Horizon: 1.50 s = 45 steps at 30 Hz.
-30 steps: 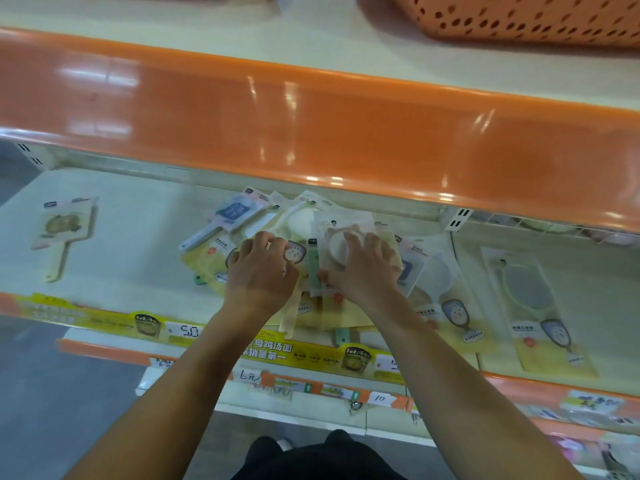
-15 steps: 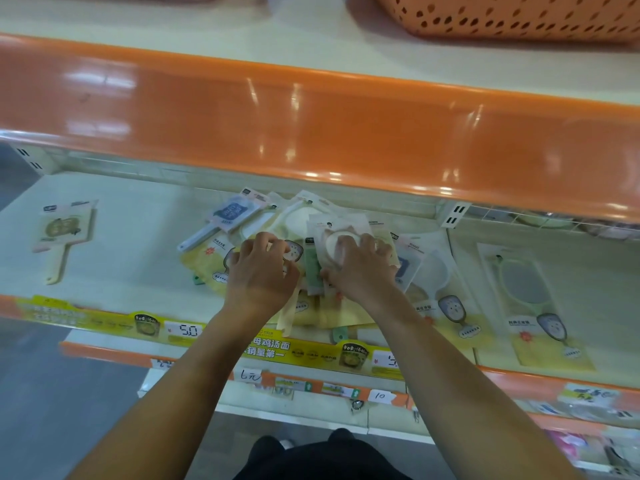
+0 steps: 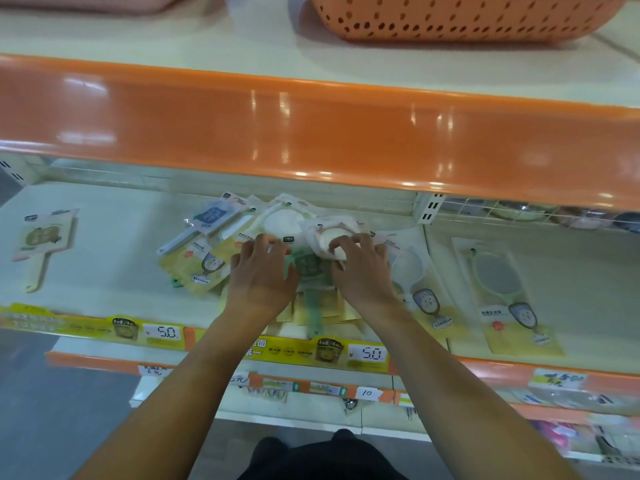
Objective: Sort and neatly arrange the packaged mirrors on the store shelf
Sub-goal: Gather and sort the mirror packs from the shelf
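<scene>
Both hands work at the pile of packaged mirrors in the middle of the shelf. The left hand lies palm down on the pile's left part, its fingers loosely bent with their tips touching the packs; whether it actually grips one I cannot tell. The right hand is on the pile's right part, its fingers curled over a small white round mirror pack that it holds at the top of the pile. Between the two hands shows a green mirror, its handle pointing toward the shelf's front edge. At the left of the pile lies a yellow pack, and behind that a blue-grey mirror with a white handle. Just right of the pile lies a white-framed mirror pack; further right, apart, lies a green oval mirror pack. Well to the left of the pile a single cream mirror lies alone. On the shelf above the pile stands an orange perforated basket; what it holds is hidden. Below the pile, the front strip carries two price tags reading "5.0", and the shelf under it a small tag reading "10". Other print is too blurred to read.
</scene>
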### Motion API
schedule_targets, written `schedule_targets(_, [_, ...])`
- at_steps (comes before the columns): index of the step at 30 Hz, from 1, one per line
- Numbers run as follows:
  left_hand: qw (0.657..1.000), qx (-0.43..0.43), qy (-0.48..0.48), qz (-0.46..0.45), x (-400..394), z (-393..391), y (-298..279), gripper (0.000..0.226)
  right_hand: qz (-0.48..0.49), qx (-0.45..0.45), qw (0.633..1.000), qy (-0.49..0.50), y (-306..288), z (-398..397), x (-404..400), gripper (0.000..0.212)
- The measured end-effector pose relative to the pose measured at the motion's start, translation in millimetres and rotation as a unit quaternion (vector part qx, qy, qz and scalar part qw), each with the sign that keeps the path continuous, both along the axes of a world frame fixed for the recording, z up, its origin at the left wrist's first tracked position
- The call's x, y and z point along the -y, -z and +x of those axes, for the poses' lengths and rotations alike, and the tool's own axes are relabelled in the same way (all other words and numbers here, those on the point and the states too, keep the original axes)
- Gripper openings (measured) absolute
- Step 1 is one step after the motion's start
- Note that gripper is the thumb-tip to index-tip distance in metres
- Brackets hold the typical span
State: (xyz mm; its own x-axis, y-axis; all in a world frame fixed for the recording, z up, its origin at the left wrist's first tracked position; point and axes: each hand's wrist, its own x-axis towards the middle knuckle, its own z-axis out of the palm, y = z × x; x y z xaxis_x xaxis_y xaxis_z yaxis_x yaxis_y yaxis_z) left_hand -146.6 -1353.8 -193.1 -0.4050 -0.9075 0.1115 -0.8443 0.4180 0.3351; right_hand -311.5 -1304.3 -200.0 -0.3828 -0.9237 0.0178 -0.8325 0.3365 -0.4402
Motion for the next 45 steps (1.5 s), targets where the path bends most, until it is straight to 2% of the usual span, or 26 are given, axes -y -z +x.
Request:
schedule_targets(3, [1.0,0.002,0.014,0.001,-5,-14,-2,0.033,-0.018,0.0,1.0,0.014,-7,-11,-7,0.026])
schedule_targets(8, [0.999,0.009,0.046,-0.006,-15,-48,-4,0.032,-0.037,0.015,0.998,0.052,-17,-44,-24,0.031])
schedule_targets(17, [0.993,-0.017,0.113,-0.024,-40,-117,-5,0.025,-0.027,0.012,0.99,0.138,-18,-112,-66,0.037])
schedule_targets(27, [0.99,-0.01,0.142,-0.011,-60,-169,0,0.029,-0.03,0.03,0.982,0.184,-11,-159,-97,0.036])
schedule_targets(35, [0.991,-0.001,0.136,-0.018,-67,-183,4,0.029,-0.012,0.014,0.981,0.193,2,-180,-103,0.039])
schedule_targets(41, [0.991,0.022,0.128,-0.021,-74,-184,7,0.03,0.046,-0.021,0.983,0.177,22,-187,-109,0.037])
schedule_targets(45, [0.992,0.03,0.118,-0.011,-78,-185,8,0.031,0.066,-0.044,0.983,0.163,38,-187,-110,0.048])
